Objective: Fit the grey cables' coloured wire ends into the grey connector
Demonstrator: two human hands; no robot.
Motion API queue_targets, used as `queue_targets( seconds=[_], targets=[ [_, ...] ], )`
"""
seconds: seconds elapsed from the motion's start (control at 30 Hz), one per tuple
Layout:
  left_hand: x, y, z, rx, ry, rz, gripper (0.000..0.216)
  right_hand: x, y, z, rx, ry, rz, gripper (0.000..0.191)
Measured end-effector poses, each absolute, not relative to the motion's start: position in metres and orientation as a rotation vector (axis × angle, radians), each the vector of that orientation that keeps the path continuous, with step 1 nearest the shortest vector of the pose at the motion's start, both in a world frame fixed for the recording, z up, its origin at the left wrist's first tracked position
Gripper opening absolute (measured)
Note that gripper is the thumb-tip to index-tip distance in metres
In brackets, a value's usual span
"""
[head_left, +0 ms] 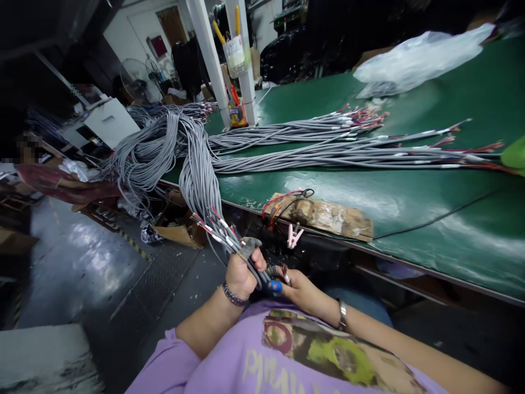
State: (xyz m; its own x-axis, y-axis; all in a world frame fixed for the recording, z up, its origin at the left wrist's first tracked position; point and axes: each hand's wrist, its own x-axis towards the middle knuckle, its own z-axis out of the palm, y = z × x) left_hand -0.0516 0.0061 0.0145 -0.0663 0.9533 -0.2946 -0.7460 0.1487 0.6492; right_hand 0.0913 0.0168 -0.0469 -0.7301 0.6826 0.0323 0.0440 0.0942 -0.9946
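My left hand (241,276), with a patterned band at the wrist, is closed around a bundle of grey cables (223,232) in front of my body. Red and dark wire ends with white sleeves fan out above that fist. Close beside it, my right hand (301,293) pinches a cable end (284,272) showing copper-coloured strands. Blue wrapping (274,286) covers one of its fingertips. From the fist the cables lead up to a thick grey hank (199,169) hanging over the table edge. The exact finger contact of the right hand is partly hidden.
Two long cable bundles (295,158) lie across the green table (430,213). At its near edge sit a wooden board (336,219) with a black lead and a pink clip (294,235). A white post (209,54) and a plastic bag (422,57) are farther back. Another person's arm (69,186) shows at left.
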Motion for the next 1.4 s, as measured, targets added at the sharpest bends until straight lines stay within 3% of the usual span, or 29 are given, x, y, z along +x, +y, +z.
queue_targets(
  seconds=[0.27,0.4,0.53,0.67,1.03,1.2,1.4],
  targets=[
    [-0.035,-0.004,-0.001,0.478,0.990,1.416,0.026,0.090,0.015,-0.050,-0.805,-1.882,1.589,0.045],
    [-0.042,-0.005,-0.004,0.497,0.983,1.342,0.040,0.091,0.016,-0.045,-0.834,-1.820,1.667,0.051],
    [-0.057,-0.001,-0.006,0.470,0.908,1.345,0.026,0.094,0.017,-0.036,-0.944,-1.622,1.763,0.056],
    [-0.055,-0.001,-0.009,0.590,1.009,1.385,0.020,0.095,0.015,-0.032,-0.924,-1.535,1.951,0.054],
    [-0.048,-0.012,-0.008,0.948,1.002,1.005,0.036,0.092,0.010,-0.043,-0.804,-1.443,2.240,0.041],
    [-0.043,-0.014,-0.006,1.002,1.101,1.088,0.029,0.087,0.010,-0.047,-0.778,-1.494,2.105,0.044],
    [-0.049,-0.015,-0.012,1.106,1.322,1.176,0.028,0.107,0.017,-0.032,-0.759,-1.925,1.864,0.027]
  ],
)
